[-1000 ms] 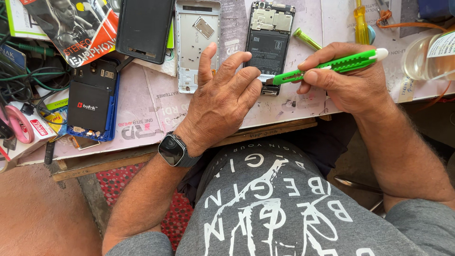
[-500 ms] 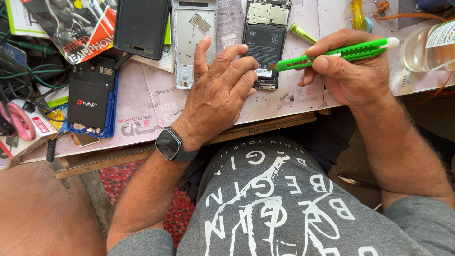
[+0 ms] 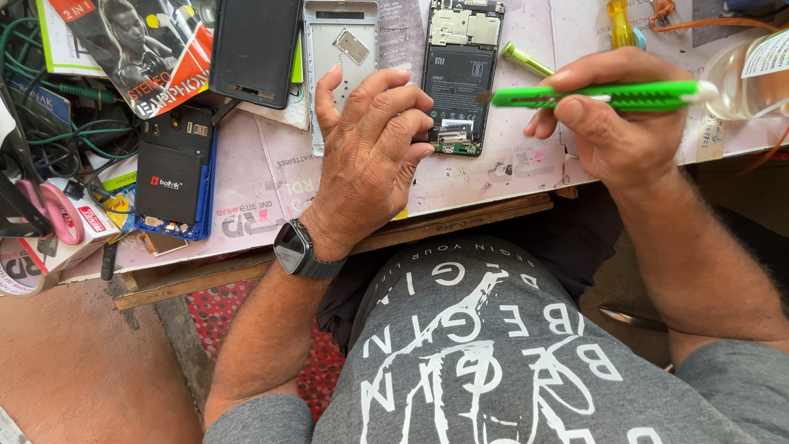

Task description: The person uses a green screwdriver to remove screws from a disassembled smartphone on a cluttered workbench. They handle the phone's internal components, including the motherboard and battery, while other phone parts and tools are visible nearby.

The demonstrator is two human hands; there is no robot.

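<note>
Two hands were over the worktop (image 3: 493, 177) in the upper half of the frame. The left hand (image 3: 370, 156), upper centre, rested palm-down with fingers (image 3: 403, 103) loosely curled and slightly spread; the fingertips touched the left edge of the opened phone (image 3: 459, 78) and pinned it against the worktop. Thumb pointed up beside the silver back frame (image 3: 337, 66), just left of the phone. A dark smartwatch (image 3: 296, 248) sat on that wrist.

The opened phone lay upright at top centre, back cover off, black battery and circuit board exposed. Its lower end sat just right of the left fingertips.

The right hand (image 3: 612, 131), upper right, pinched a green utility knife (image 3: 600, 95) between thumb and curled fingers. The knife lay roughly level, its tip pointing left and sitting at the phone's right edge, near mid-height; contact couldn't be confirmed.

Other items:
- black phone cover (image 3: 255, 49), upper left, touching the silver frame's left side
- loose battery on a blue phone body (image 3: 174, 173), left
- earphone packet (image 3: 136, 45), top left
- green screwdriver handle (image 3: 526, 59), just right of the phone
- clear bottle (image 3: 752, 78), far right edge, beside the knife's rear end
</note>
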